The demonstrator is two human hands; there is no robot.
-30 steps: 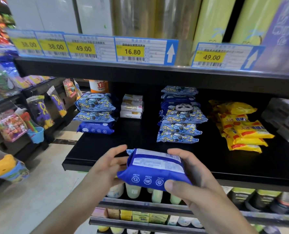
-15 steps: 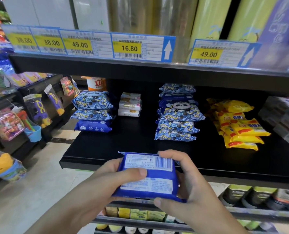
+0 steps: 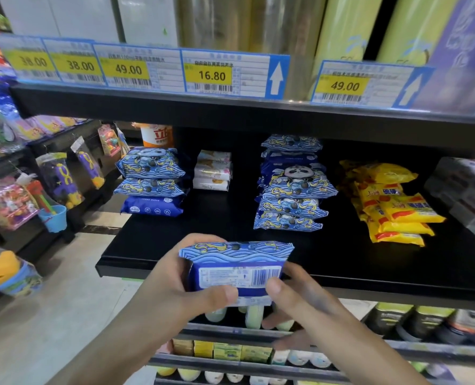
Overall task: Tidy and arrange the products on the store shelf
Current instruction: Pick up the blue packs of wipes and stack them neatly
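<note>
I hold a blue wipes packet [image 3: 236, 270] just in front of the black shelf's [image 3: 341, 262] front edge, barcode side toward me and wave-patterned face up. My left hand [image 3: 175, 287] grips its left end, thumb across the back. My right hand [image 3: 314, 307] has its thumb on the packet's lower right edge, with lower fingers spread and blurred beneath. On the shelf, a left stack of matching packets [image 3: 151, 176] and a taller, uneven middle stack [image 3: 291, 195] stand further back.
Small white boxes [image 3: 212, 173] sit between the two stacks. Yellow packs [image 3: 394, 207] are piled at the right, with grey boxes [image 3: 466, 190] beyond. Price tags [image 3: 211, 75] line the shelf above. Bottles [image 3: 253, 315] fill the shelf below. Toys [image 3: 58, 179] hang at the left.
The packet has been turned in my hands, so its patterned face now points up and the barcode faces me. It has risen slightly toward the shelf edge. My right fingers have loosened beneath it.
</note>
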